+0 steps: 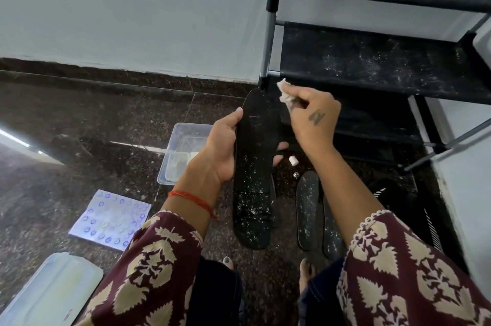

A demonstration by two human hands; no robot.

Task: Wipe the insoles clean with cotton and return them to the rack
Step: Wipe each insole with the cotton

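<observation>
My left hand (pixel 222 145) grips a long black insole (pixel 255 166) around its middle, thumb on the left edge and fingertips showing at its right edge. The insole is speckled with white dust, most thickly near the heel end toward me. My right hand (pixel 313 116) pinches a wad of white cotton (pixel 285 93) just right of the insole's toe end, slightly apart from it. Two more dusty black insoles (pixel 308 209) lie on the floor to the right. The black shoe rack (pixel 372 65) stands at upper right with dusty shelves.
A clear plastic tub (pixel 180 155) holding white material sits on the dark granite floor behind my left hand. A blue-patterned paper packet (pixel 111 219) and a pale lid (pixel 47 291) lie at lower left. A small white cap (pixel 292 160) lies near the rack. My feet show below.
</observation>
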